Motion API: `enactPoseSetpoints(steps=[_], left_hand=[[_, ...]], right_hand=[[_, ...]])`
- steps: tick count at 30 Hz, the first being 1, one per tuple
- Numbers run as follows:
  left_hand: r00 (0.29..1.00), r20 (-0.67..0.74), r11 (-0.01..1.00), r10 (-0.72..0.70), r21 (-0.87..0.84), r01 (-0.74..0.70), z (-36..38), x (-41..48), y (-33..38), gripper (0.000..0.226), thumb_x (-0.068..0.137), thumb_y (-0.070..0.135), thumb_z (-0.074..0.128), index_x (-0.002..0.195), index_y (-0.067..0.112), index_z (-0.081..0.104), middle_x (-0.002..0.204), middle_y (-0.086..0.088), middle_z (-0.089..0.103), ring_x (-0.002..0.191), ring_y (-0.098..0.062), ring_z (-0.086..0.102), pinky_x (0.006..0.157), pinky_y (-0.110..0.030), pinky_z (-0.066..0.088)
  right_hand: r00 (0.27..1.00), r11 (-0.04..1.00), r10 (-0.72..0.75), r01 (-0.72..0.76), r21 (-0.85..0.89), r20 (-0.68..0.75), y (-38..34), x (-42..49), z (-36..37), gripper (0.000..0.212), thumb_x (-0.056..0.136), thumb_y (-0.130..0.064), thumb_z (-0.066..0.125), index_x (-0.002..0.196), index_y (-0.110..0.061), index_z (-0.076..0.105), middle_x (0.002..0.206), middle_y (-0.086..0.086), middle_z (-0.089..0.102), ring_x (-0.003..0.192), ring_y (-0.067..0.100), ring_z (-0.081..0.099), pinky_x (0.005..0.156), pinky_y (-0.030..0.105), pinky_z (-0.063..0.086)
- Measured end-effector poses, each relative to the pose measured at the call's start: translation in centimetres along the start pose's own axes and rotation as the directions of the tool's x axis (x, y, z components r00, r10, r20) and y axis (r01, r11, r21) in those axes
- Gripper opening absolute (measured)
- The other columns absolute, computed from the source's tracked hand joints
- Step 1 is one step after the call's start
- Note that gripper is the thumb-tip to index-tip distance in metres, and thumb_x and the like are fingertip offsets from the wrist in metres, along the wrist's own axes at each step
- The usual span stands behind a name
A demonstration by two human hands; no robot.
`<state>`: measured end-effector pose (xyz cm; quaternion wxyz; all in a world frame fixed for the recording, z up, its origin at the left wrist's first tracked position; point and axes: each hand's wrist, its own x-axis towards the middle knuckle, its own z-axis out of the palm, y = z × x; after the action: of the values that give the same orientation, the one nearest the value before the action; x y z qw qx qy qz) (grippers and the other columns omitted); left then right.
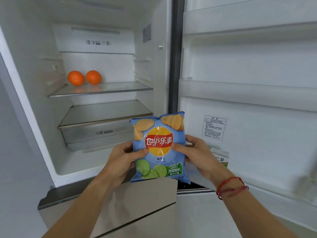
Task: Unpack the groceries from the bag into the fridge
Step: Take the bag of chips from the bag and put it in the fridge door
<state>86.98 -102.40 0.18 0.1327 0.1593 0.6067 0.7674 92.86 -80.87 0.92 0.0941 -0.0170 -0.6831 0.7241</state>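
A blue bag of Lay's lime chips (158, 133) is held upright in front of the open fridge (41, 117), low and near the door hinge. My left hand (122, 160) grips its left edge and my right hand (193, 153) grips its right edge, thumbs on the front. Two oranges (76, 78) (93, 77) lie side by side at the back left of the upper glass shelf (120, 88). The grocery bag is not in view.
A lower glass shelf (106, 112) sits over a closed drawer (96, 134). The open door (248, 66) on the right has bare white racks; a green-and-white carton (221, 156) stands in its lowest rack behind my right hand. Closed freezer drawers (145, 203) lie below.
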Motion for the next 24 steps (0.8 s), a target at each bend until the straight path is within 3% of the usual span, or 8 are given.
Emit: enactPoseSetpoints(steps=[7, 10, 14, 18, 20, 22, 24], left_hand=[[0.978, 0.209, 1.000, -0.011, 0.021, 0.007, 2.7, 2.9, -0.6, 0.027, 0.083, -0.001, 0.066, 0.110, 0.004, 0.069, 0.102, -0.013, 0.075, 0.092, -0.029, 0.073, 0.068, -0.030, 0.059], [0.955, 0.292, 0.999, -0.048, 0.023, 0.043, 4.5, 3.6, -1.2, 0.026, 0.082, 0.001, 0.069, 0.108, 0.003, 0.070, 0.102, -0.015, 0.074, 0.092, -0.032, 0.072, 0.073, -0.037, 0.060], [0.910, 0.411, 0.997, -0.064, 0.070, 0.039, 8.0, 4.5, -2.2, 0.026, 0.079, 0.005, 0.073, 0.105, 0.006, 0.073, 0.104, -0.014, 0.074, 0.097, -0.033, 0.071, 0.090, -0.048, 0.054], [0.854, 0.510, 0.994, -0.100, 0.084, 0.066, 12.6, 4.4, -2.6, 0.023, 0.080, 0.002, 0.073, 0.103, 0.005, 0.073, 0.101, -0.013, 0.075, 0.098, -0.031, 0.071, 0.085, -0.039, 0.057], [0.828, 0.548, 0.993, -0.114, 0.100, 0.070, 14.6, 4.5, -2.9, 0.022, 0.079, 0.003, 0.075, 0.101, 0.006, 0.073, 0.102, -0.014, 0.075, 0.101, -0.036, 0.069, 0.092, -0.048, 0.054], [0.810, 0.577, 0.991, -0.107, 0.131, 0.038, 16.4, 4.6, -3.0, 0.021, 0.079, 0.006, 0.076, 0.099, 0.010, 0.074, 0.100, -0.012, 0.075, 0.099, -0.036, 0.069, 0.088, -0.048, 0.055], [0.788, 0.608, 0.990, -0.101, 0.143, 0.016, 17.9, 4.7, -2.9, 0.019, 0.081, 0.006, 0.074, 0.099, 0.010, 0.073, 0.097, -0.008, 0.076, 0.092, -0.029, 0.072, 0.071, -0.035, 0.058]], right_hand=[[0.982, 0.999, -0.005, -0.003, -0.042, -0.187, -0.7, -2.4, -2.7, 0.029, 0.085, -0.011, 0.072, 0.114, -0.012, 0.069, 0.104, 0.008, 0.076, 0.096, 0.026, 0.073, 0.083, 0.040, 0.060], [0.963, 0.998, -0.001, -0.018, -0.065, -0.270, -0.9, -4.5, -4.1, 0.030, 0.085, -0.015, 0.072, 0.115, -0.013, 0.069, 0.104, 0.008, 0.076, 0.095, 0.028, 0.073, 0.085, 0.044, 0.059], [0.916, 0.996, -0.006, -0.032, -0.087, -0.402, -1.5, -8.0, -6.4, 0.031, 0.086, -0.017, 0.072, 0.117, -0.012, 0.068, 0.104, 0.009, 0.076, 0.094, 0.028, 0.073, 0.082, 0.045, 0.059], [0.860, 0.993, -0.025, -0.038, -0.112, -0.510, -2.5, -11.5, -8.8, 0.030, 0.088, -0.018, 0.071, 0.117, -0.012, 0.068, 0.104, 0.009, 0.076, 0.094, 0.030, 0.073, 0.081, 0.043, 0.059], [0.831, 0.992, -0.037, -0.038, -0.122, -0.556, -3.0, -12.8, -9.9, 0.029, 0.088, -0.019, 0.071, 0.116, -0.013, 0.068, 0.103, 0.009, 0.076, 0.093, 0.029, 0.073, 0.081, 0.043, 0.059], [0.802, 0.990, -0.048, -0.039, -0.132, -0.595, -3.4, -13.9, -10.9, 0.030, 0.087, -0.021, 0.072, 0.116, -0.014, 0.067, 0.102, 0.008, 0.076, 0.092, 0.029, 0.073, 0.080, 0.043, 0.059], [0.771, 0.990, -0.057, -0.038, -0.135, -0.634, -3.7, -14.5, -11.9, 0.033, 0.086, -0.022, 0.074, 0.117, -0.014, 0.066, 0.101, 0.008, 0.076, 0.091, 0.030, 0.074, 0.079, 0.043, 0.059]])
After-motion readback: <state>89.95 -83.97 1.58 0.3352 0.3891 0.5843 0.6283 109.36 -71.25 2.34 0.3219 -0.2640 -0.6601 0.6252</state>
